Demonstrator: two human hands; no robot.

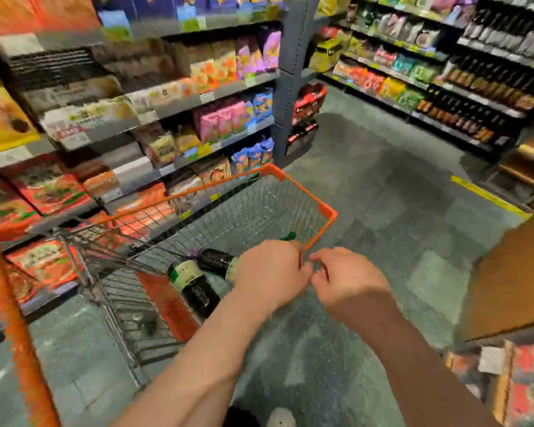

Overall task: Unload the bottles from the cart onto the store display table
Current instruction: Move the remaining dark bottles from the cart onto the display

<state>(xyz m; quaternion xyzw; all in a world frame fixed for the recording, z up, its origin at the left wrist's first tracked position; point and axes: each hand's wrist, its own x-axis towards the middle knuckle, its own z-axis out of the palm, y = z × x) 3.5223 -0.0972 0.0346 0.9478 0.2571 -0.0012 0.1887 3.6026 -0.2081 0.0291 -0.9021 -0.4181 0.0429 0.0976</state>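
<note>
A wire shopping cart [327, 211] with an orange rim stands in the aisle just ahead of me. Two dark bottles with pale labels lie in its near end: one [195, 288] points towards me, the other [215, 260] lies across it. My left hand [270, 274] reaches into the cart, fingers curled over the neck end of the crosswise bottle. A green cap [288, 236] shows just beyond its knuckles. My right hand [347, 280] is right beside it, fingers curled at the cart's near rim. A brown wooden display table [512, 288] stands at my right.
Shelves of snack packets [154, 124] run along the left, close to the cart. More shelves with dark bottles [487, 97] line the far right. Grey tiled floor [392, 186] lies open beyond the cart. A yellow floor strip [487, 195] edges the right side.
</note>
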